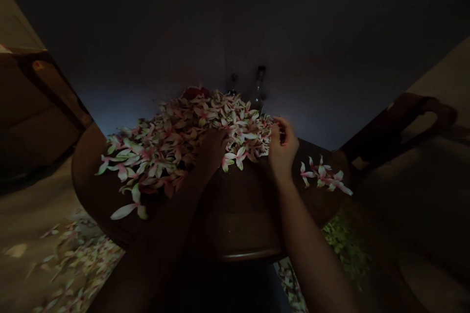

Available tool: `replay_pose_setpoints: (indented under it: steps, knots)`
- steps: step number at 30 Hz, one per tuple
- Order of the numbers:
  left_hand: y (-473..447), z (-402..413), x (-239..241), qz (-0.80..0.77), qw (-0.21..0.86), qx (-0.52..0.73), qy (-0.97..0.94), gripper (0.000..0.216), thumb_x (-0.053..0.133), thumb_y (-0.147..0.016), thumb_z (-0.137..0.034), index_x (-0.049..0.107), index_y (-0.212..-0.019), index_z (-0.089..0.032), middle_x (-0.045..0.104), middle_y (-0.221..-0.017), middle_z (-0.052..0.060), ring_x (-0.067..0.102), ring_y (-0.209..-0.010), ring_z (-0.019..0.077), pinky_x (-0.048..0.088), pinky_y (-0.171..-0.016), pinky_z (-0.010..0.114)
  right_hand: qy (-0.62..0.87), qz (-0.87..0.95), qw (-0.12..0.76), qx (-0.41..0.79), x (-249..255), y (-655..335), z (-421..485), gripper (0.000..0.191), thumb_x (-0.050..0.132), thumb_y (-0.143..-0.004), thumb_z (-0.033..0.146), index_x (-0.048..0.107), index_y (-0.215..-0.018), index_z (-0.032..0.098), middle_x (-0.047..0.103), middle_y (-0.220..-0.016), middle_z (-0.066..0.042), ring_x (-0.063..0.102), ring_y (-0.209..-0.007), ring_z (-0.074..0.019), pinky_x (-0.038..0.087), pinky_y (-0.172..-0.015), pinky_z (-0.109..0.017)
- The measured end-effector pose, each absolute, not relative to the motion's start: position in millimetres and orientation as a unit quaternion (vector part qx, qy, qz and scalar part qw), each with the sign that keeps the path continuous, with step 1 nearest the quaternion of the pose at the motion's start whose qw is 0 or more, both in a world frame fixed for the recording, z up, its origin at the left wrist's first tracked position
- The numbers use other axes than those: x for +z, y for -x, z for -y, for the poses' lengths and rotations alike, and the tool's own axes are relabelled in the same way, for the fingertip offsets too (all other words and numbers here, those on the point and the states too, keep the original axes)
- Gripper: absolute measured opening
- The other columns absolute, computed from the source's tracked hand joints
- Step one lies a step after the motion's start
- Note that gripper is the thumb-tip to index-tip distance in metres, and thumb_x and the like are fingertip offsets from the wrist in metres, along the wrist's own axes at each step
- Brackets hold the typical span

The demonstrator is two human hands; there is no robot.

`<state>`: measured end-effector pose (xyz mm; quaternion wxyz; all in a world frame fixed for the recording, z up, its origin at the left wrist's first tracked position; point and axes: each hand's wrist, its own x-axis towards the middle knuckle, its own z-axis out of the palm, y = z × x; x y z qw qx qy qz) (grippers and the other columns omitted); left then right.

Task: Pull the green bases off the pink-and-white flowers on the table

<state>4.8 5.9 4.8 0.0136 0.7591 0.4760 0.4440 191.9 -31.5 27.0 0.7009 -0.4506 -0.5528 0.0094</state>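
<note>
Dark-topped bottle near the far edge of the counter; red object, partly hidden, farther left; dark chair-like frame beyond the right edge.

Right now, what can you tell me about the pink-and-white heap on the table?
The heap mounds up many pointed, petal-like pieces, pale with pink centres and some greenish tips. It lies across much of the dark table. The left hand is at its front, the right hand at its right edge; any grip is unclear.
</note>
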Motion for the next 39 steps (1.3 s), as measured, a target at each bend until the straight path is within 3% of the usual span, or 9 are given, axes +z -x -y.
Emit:
replay_pose_setpoints:
  steps: [5,15,19,23,29,34,37,39]
  knots:
    - [-4.6,-3.3,6.0,-0.450,0.010,0.420,-0.788,0.022,0.053,-0.090,-0.016,0.067,-0.107,-0.018,0.070,-0.101,0.008,0.062,-0.099,0.0225,0.046,-0.089,0.033,0.425,0.736,0.526,-0.016,27.8,-184.3,35.9,0.028,0.053,-0.095,0.041,0.067,-0.116,0.029,0.064,-0.104,-0.006,0.058,-0.101,-0.0225,0.045,-0.094,-0.040]
    - [-8.7,0.7,6.0,-0.451,0.011,0.399,-0.798,0.023,0.056,-0.088,-0.015,0.069,-0.106,-0.021,0.072,-0.101,0.008,0.063,-0.098,0.0231,0.047,-0.088,0.033,0.407,0.807,0.419,-0.084,21.2,-190.9,26.3,0.027,0.052,-0.095,0.036,0.070,-0.116,0.034,0.060,-0.107,-0.008,0.049,-0.102,-0.0254,0.044,-0.092,-0.043]
    - [-9.5,2.0,6.6,-0.442,0.021,0.404,-0.801,0.021,0.055,-0.089,-0.015,0.069,-0.103,-0.021,0.072,-0.100,0.007,0.064,-0.097,0.0221,0.046,-0.088,0.031,0.405,0.798,0.439,-0.077,20.0,-193.7,23.5,0.025,0.052,-0.095,0.036,0.073,-0.108,0.034,0.062,-0.104,-0.008,0.049,-0.101,-0.0263,0.043,-0.090,-0.044]
    - [-8.8,1.6,9.1,-0.459,0.040,0.417,-0.783,0.011,0.059,-0.087,-0.022,0.070,-0.089,-0.019,0.071,-0.085,0.006,0.064,-0.085,0.0208,0.047,-0.081,0.031,0.399,0.774,0.490,-0.035,23.3,-193.5,28.9,0.020,0.057,-0.093,0.038,0.076,-0.099,0.035,0.066,-0.099,-0.005,0.051,-0.099,-0.0257,0.043,-0.091,-0.045]
    - [-8.3,-4.8,6.3,-0.476,0.211,0.514,-0.682,0.018,0.062,-0.082,-0.034,0.067,-0.079,-0.017,0.070,-0.077,0.002,0.063,-0.073,0.0174,0.047,-0.067,0.027,0.371,0.649,0.657,0.102,29.8,-193.2,32.0,0.008,0.070,-0.083,0.038,0.076,-0.082,0.032,0.065,-0.090,0.000,0.058,-0.093,-0.0202,0.045,-0.091,-0.040]
    - [0.5,-15.6,2.1,-0.496,0.174,0.524,-0.670,0.018,0.063,-0.079,-0.033,0.063,-0.070,-0.017,0.069,-0.076,0.004,0.063,-0.074,0.0184,0.047,-0.067,0.029,0.315,0.467,0.811,0.160,30.9,-212.7,24.1,0.013,0.073,-0.079,0.038,0.071,-0.078,0.025,0.061,-0.083,0.001,0.058,-0.082,-0.0138,0.047,-0.082,-0.031]
    - [2.5,-15.7,4.1,-0.466,0.168,0.536,-0.684,0.017,0.062,-0.081,-0.035,0.066,-0.080,-0.018,0.071,-0.083,0.004,0.065,-0.080,0.0188,0.048,-0.073,0.030,0.393,0.469,0.783,0.106,34.8,-238.3,38.7,0.021,0.070,-0.080,0.044,0.071,-0.085,0.023,0.065,-0.086,-0.001,0.059,-0.080,-0.0147,0.048,-0.079,-0.032]
    - [0.2,-12.6,5.9,-0.453,0.158,0.527,-0.702,0.019,0.062,-0.082,-0.037,0.065,-0.079,-0.019,0.070,-0.081,0.003,0.064,-0.081,0.0188,0.048,-0.074,0.030,0.489,0.537,0.687,0.031,38.8,-262.8,56.1,0.025,0.067,-0.082,0.047,0.073,-0.089,0.023,0.068,-0.092,-0.004,0.061,-0.084,-0.0185,0.048,-0.079,-0.035]
